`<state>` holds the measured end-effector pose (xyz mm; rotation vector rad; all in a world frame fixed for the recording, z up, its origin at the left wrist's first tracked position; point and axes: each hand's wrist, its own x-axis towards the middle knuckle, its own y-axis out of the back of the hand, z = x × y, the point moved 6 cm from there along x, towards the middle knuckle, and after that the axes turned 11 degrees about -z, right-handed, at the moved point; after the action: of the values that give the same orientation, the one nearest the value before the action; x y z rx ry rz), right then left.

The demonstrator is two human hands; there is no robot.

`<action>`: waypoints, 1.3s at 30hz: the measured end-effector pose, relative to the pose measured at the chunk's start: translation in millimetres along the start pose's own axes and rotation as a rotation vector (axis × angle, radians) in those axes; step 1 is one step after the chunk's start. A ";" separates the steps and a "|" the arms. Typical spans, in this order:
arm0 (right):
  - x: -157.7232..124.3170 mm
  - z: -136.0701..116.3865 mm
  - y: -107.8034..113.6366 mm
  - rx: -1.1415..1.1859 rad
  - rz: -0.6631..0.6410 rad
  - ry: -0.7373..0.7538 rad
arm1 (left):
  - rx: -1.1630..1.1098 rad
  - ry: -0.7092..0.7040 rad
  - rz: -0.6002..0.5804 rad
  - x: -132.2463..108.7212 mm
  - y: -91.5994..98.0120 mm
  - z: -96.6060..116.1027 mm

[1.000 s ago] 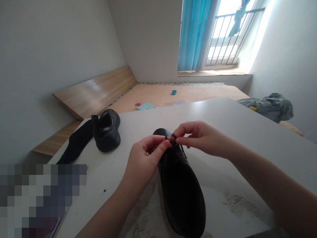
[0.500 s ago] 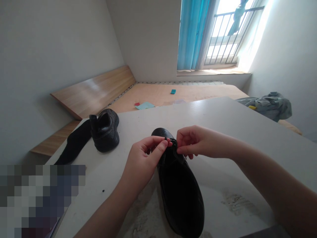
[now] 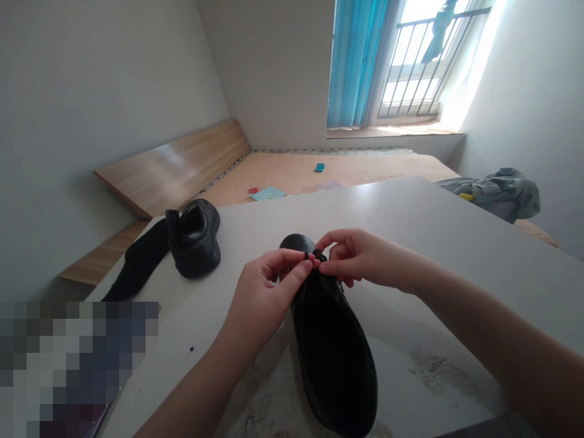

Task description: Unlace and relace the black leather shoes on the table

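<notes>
A black leather shoe lies on the white table with its toe pointing away from me and its opening toward me. Over its front, my left hand pinches a part of the black shoelace between thumb and index finger. My right hand is closed on the lace too, just right of the left fingertips, with thumb and index finger almost meeting them. The fingers partly cover the lace and the eyelets. A second black shoe stands apart at the far left of the table.
Beside the second shoe lies a dark cloth-like item. The white table has dirt smudges near me and a small black speck at left. Beyond it is a tan bed surface with small items. Grey-green clothing lies at right.
My right hand has shifted left and slightly up, bringing its fingertips to the lace beside my left fingers. My left hand stays nearly still, and the shoe has not moved noticeably.
</notes>
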<state>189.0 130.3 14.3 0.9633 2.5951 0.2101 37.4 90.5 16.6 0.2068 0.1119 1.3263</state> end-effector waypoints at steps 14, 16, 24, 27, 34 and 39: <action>4.9 -0.3 2.1 -0.095 -0.012 0.103 | -0.016 0.002 0.013 -2.5 1.4 0.8; 6.2 2.0 0.0 0.006 -0.014 0.089 | -0.045 0.009 0.032 -2.2 2.6 1.0; 8.9 -3.7 -3.6 0.092 0.081 0.169 | -0.238 0.062 0.091 -0.8 3.4 -4.3; 8.7 -6.2 -3.3 0.057 0.069 0.190 | -0.231 0.081 0.109 -1.4 3.4 -5.4; -1.1 -23.0 -1.3 -0.294 0.204 0.339 | -0.222 0.058 0.098 0.9 -1.1 -3.6; -8.2 -32.0 -8.7 -0.481 0.291 0.372 | -0.075 0.032 0.106 2.6 -1.3 -2.0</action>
<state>177.3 118.0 43.9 1.1913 2.5055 1.1267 38.8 92.9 14.5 0.1292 0.0792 1.4376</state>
